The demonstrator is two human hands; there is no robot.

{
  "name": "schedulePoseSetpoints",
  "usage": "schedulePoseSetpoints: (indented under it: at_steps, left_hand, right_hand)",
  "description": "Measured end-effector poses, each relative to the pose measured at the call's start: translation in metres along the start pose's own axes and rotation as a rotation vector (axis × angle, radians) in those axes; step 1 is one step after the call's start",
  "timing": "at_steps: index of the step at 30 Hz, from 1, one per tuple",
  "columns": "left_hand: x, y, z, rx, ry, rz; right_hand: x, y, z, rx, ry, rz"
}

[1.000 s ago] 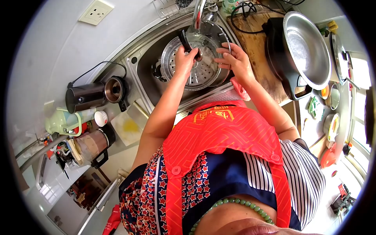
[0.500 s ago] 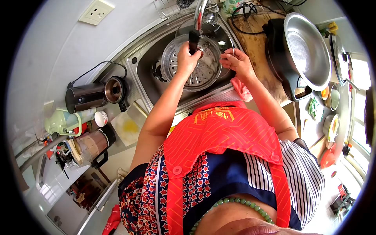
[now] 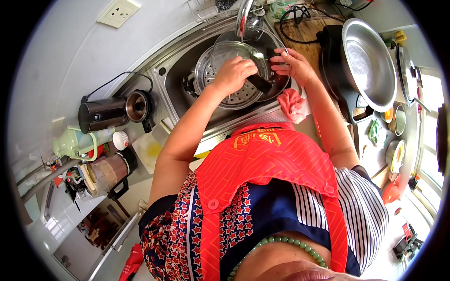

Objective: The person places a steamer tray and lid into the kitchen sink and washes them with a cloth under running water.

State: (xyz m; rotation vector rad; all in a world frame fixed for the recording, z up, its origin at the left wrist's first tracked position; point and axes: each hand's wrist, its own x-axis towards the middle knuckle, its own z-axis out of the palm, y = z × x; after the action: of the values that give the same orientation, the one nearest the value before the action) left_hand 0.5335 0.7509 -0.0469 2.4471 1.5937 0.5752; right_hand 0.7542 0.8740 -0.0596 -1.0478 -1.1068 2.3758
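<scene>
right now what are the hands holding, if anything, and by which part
The left hand grips the clear lid by what looks like its black handle; the right hand is at its rim, grip unclear.

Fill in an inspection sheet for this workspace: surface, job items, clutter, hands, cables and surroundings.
Surface: metal sink under a faucet; wooden board to its right.
Job items: glass lid above a pan with holes in the sink; black handle over the lid.
Clutter: pink cloth at the sink's front edge; kettle and cup to the left; metal bowl to the right.
Hands: left hand closed on the handle; right hand at the lid's rim, grip unclear.
Cables: black cord looped over the board; another cord near the kettle.
Surroundings: wall socket; bright window far right.
</scene>
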Motion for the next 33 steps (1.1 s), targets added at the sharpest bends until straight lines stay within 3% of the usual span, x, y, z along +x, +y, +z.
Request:
schedulePoseSetpoints:
  at_steps: [3, 6, 9, 12, 13, 16, 20, 24, 29, 33]
  left_hand:
    - [-0.001, 0.006, -0.007, 0.018, -0.034, 0.084]
    - [-0.005, 0.002, -0.003, -0.067, 0.003, -0.045]
    - [-0.011, -0.002, 0.003, -0.138, 0.208, -0.206]
    - [-0.017, -0.001, 0.004, -0.653, 0.249, -0.651]
    - [-0.02, -0.009, 0.015, -0.974, 0.35, -0.718]
    - [-0.012, -0.02, 0.019, -1.321, 0.443, -0.895]
    - [0.008, -0.031, 0.017, -1.15, 0.442, -0.917]
    - [0.03, -0.027, 0.014, -1.655, 0.563, -0.886]
    - [0.045, -0.032, 0.027, -1.83, 0.79, -0.818]
    - [0.056, -0.044, 0.029, -1.79, 0.824, -0.836]
  right_hand:
    - [0.005, 0.0, 0.0, -0.002, -0.07, 0.038]
    - [0.009, 0.009, 0.004, 0.074, 0.002, 0.012]
    - [0.011, 0.02, 0.012, 0.138, 0.029, -0.043]
    - [0.012, 0.026, 0.016, 0.244, 0.055, -0.103]
    - [0.014, 0.029, 0.016, 0.255, 0.051, -0.118]
    - [0.027, 0.035, 0.013, 0.286, 0.042, -0.14]
    - [0.042, 0.041, 0.003, 0.364, 0.024, -0.133]
    - [0.054, 0.047, -0.008, 0.449, -0.022, -0.162]
    - [0.077, 0.041, -0.013, 0.445, -0.022, -0.222]
    - [0.088, 0.038, -0.01, 0.465, -0.033, -0.235]
